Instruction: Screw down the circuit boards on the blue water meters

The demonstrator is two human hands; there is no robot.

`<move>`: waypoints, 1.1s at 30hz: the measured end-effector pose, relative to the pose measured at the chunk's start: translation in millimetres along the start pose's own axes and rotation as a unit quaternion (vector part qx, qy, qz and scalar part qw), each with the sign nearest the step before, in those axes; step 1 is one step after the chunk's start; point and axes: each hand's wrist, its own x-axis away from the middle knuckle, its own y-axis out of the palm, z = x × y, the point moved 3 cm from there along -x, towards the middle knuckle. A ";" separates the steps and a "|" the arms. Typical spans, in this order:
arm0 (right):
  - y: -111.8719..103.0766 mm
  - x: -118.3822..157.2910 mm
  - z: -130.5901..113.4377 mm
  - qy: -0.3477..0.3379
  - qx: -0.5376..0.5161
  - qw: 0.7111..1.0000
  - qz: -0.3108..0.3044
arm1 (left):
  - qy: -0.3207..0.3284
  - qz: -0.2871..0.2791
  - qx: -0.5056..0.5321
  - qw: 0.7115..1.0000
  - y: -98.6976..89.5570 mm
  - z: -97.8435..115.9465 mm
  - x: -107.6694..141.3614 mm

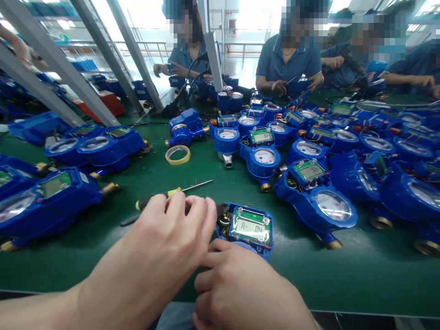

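A green bench mat (374,275) fills the view, with blue water meters (330,183) crowded from 12 to 3 o'clock and more at 9 o'clock, while co-workers (288,59) sit across the bench around 12 o'clock. Many meters lie with circuit boards and coloured wires exposed, so a careless sweep of an arm could snag a wire or knock units together. A roll of yellow tape (178,155) lies on the mat toward 11 o'clock. At 6 o'clock sits an open meter (245,229), its display reading "A- 04". The right hand (240,286) is partly closed, its fingers reaching under the meter's lower edge; a slack hold could let it slide or tip. The left hand (151,243) is curled almost shut over a screwdriver (175,191), though how firmly cannot be told. The shaft points toward 2 o'clock; swung round, its tip could scratch the board or bridge a contact. A dark tool (129,221) lies partly hidden beneath the left hand.
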 end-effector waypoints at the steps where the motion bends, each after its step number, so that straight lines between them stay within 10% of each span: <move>1: 0.6 -0.3 0.1 0.002 -0.004 1.000 0.002 | -0.001 0.004 0.013 1.000 -0.6 -5.9 0.4; 9: 11.5 -0.5 0.7 0.022 -0.033 0.999 0.036 | -0.095 -0.114 0.081 0.986 10.3 -52.4 13.1; 33: -2.3 9.9 -0.3 -0.035 -0.015 0.999 0.007 | -0.031 -0.116 0.064 0.991 24.3 -9.1 16.0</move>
